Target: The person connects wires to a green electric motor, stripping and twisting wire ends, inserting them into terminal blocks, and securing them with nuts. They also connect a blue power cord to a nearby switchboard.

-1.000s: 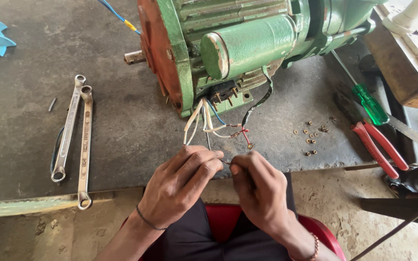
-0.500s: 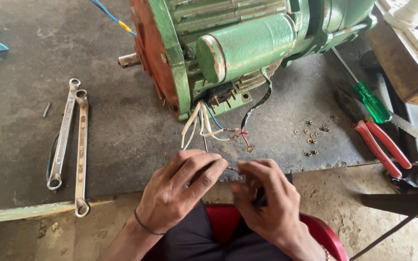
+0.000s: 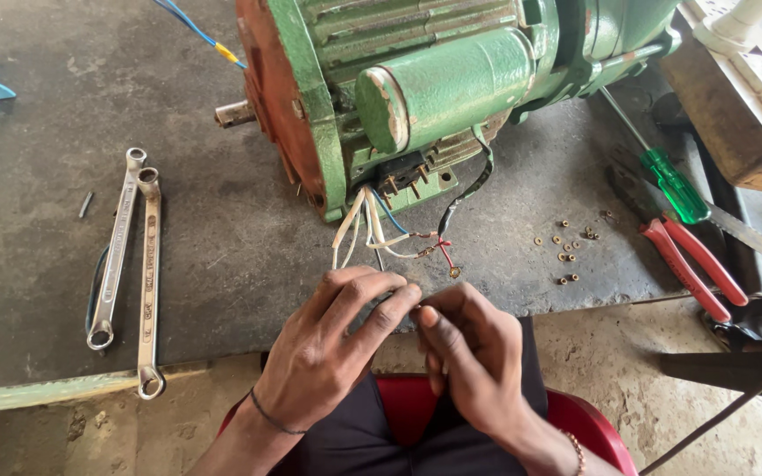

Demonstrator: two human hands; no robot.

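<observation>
Painted cast-metal motor [image 3: 416, 88] with chipped green finish, bright steel spanners [image 3: 125, 264], plastic-insulated wires [image 3: 372, 229], glossy plastic-handled screwdriver [image 3: 674, 183], rough matt workbench [image 3: 205, 229].

Hidden and cut-off parts

The wires [image 3: 372, 231] vanish behind the left hand [image 3: 332, 348] and right hand [image 3: 474, 353], whose fingertips conceal what they pinch; the motor [image 3: 451, 79] runs past the top edge.

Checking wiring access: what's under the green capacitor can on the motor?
Under the capacitor can: a black terminal block, with white and black wires hanging out. The connections inside are hidden.
</observation>
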